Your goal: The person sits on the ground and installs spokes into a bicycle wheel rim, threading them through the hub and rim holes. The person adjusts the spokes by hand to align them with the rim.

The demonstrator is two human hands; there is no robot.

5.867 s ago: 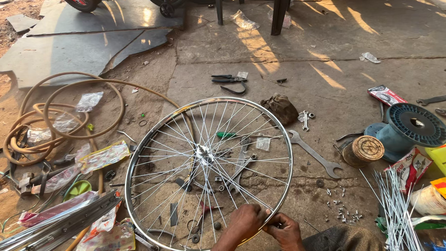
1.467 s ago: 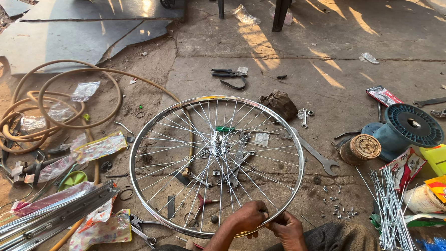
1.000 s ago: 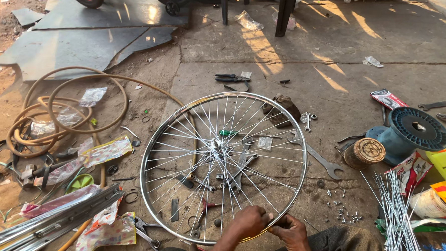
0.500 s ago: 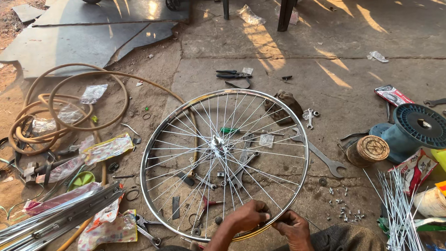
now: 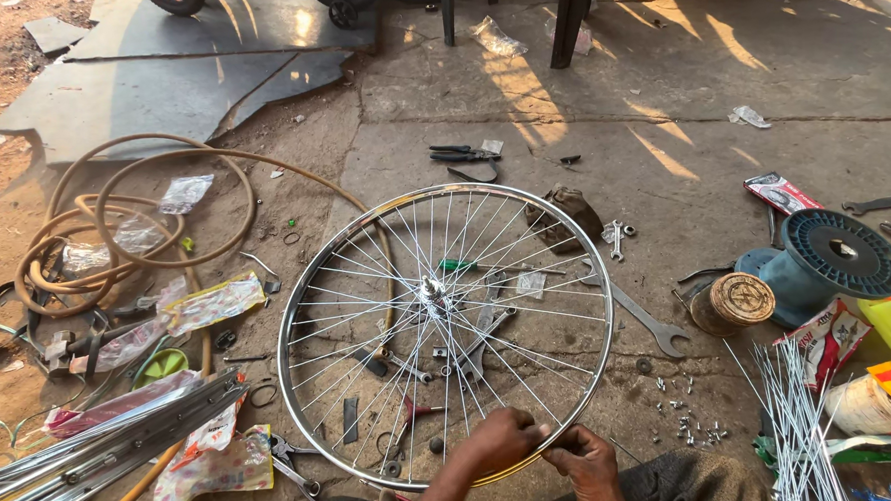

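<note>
on the far left of the concrete floor: coiled tan rubber hose, clear plastic packets, a stack of bare silver metal wheel rims at the lower left corner. these press close to the work, leaving little free ground on that side.

centre: silver spoked bicycle wheel, lying flat on the floor just in front of the person's knees, hub in the middle. spokes run from hub to rim around the whole circle, so lacing looks largely complete; work appears to remain at the near rim only, as a judgement. under the spokes: small wrenches, a green-handled tool, loose fittings.

left hand: closed over the near edge of the rim, fingers curled around it.
right hand: touching the left, fingers pinched narrowly at the same stretch of rim; whether a small part is held cannot be told.

right of the wheel: long grey open-ended spanner touching the rim's outer edge, scattered small silver nipples, round wooden-topped tin, blue plastic spool, bundle of loose silver spokes, coloured packets at the right edge.

open room: beyond the wheel's far side, bare concrete up to black pliers and dark furniture legs; near side is crowded by knees and parts.
</note>
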